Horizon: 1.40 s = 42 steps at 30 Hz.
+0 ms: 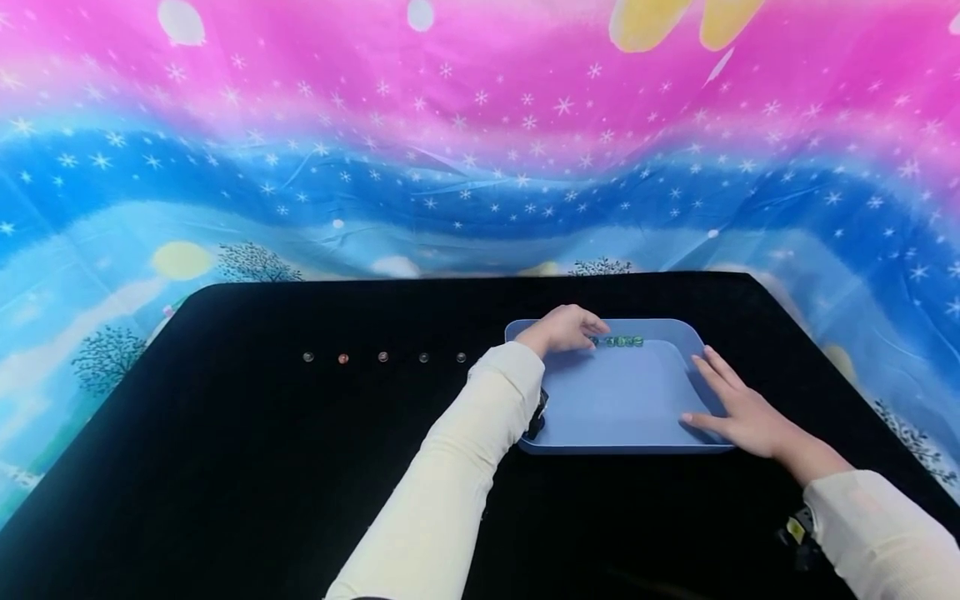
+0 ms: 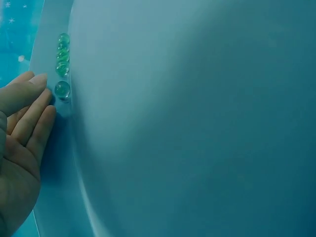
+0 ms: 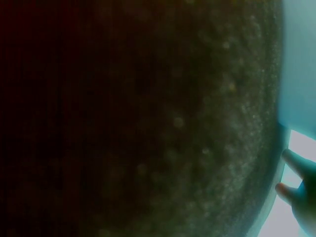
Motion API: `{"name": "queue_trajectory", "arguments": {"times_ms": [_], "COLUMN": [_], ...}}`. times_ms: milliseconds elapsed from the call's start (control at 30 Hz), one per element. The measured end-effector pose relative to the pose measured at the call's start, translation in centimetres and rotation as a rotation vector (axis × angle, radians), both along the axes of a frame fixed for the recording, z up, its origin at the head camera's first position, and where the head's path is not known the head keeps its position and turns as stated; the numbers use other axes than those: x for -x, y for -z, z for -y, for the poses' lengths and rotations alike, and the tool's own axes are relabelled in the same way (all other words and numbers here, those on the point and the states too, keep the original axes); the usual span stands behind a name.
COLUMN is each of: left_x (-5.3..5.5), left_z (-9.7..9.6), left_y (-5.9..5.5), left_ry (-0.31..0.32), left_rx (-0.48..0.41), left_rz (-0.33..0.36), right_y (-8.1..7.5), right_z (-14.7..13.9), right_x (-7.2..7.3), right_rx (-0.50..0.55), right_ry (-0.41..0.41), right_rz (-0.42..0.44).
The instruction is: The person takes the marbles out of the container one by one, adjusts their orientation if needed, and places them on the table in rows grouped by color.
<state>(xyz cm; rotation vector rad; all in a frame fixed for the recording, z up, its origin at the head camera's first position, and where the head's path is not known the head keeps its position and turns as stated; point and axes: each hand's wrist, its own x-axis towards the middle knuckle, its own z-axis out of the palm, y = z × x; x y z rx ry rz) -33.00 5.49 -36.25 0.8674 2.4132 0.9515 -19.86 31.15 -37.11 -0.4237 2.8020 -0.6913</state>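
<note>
- Five green marbles (image 2: 62, 68) lie in the tray, along its far side near its 12 o'clock; they are clear glass with darker green swirls. Four sit touching in a line, and the fifth, nearest the person's left hand (image 1: 562, 328), is slightly apart.
- That hand reaches in at the tray's 11 o'clock, its fingers straight and close together, clamped on nothing. The tips are just beside the fifth marble; whether they touch it I cannot tell.
- One tray (image 1: 622, 408), plain blue with rounded corners and low sloping walls, holds them.
- The right hand (image 1: 745, 417) is at the tray's wall, between 3 and 4 o'clock, fingers extended, thumb spread well apart from them.
- Toward 9 o'clock from the tray, five small round glassy pieces (image 1: 383, 357) form a spaced row; one looks reddish, one pinkish, the rest pale.
- Everything stands on a matte black tabletop (image 1: 225, 467).
- Two cream sleeves (image 1: 450, 442) come in from 6 and 4 o'clock.
- Beyond, at 12 o'clock, hangs a rippled backdrop (image 1: 480, 183), pink above blue, printed with white snowflakes, yellow shapes and dark bare trees.
</note>
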Motion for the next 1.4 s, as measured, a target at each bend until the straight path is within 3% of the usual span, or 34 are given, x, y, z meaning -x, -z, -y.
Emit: {"name": "queue_trajectory", "arguments": {"times_ms": [200, 433, 600, 733, 767, 1000, 1133, 1300, 1400], "left_x": [-0.1, -0.2, 0.3, 0.2, -0.4, -0.7, -0.6, -0.6, -0.6], "left_z": [-0.5, -0.9, -1.4, -1.4, -1.2, -0.9, -0.7, -0.4, -0.1], "left_y": [0.3, 0.3, 1.0, 1.0, 0.4, 0.4, 0.3, -0.3, -0.8], "left_ry": [0.042, 0.090, 0.094, 0.083, 0.081, 0.077, 0.068, 0.040, 0.044], "left_rx": [0.049, 0.177, 0.227, 0.268, 0.290, 0.276, 0.255, 0.199, 0.175], "left_rz": [-0.064, -0.160, -0.208, -0.263, -0.273, -0.318, -0.298, -0.262, -0.300], "right_y": [0.0, -0.1, -0.1, -0.2, -0.2, -0.1, -0.2, -0.3, -0.2], "right_z": [-0.1, 0.1, 0.1, 0.1, 0.0, 0.0, 0.1, 0.0, 0.1], "right_x": [0.0, -0.1, 0.0, 0.0, 0.0, 0.0, 0.0, -0.1, -0.1], "right_rx": [-0.007, 0.002, 0.000, -0.001, -0.001, 0.007, 0.000, 0.000, 0.003], "right_ry": [0.006, 0.010, 0.008, 0.010, 0.010, 0.005, 0.005, 0.004, 0.000], "right_rz": [0.001, 0.006, 0.005, 0.003, 0.003, 0.011, 0.009, 0.009, 0.006]}}
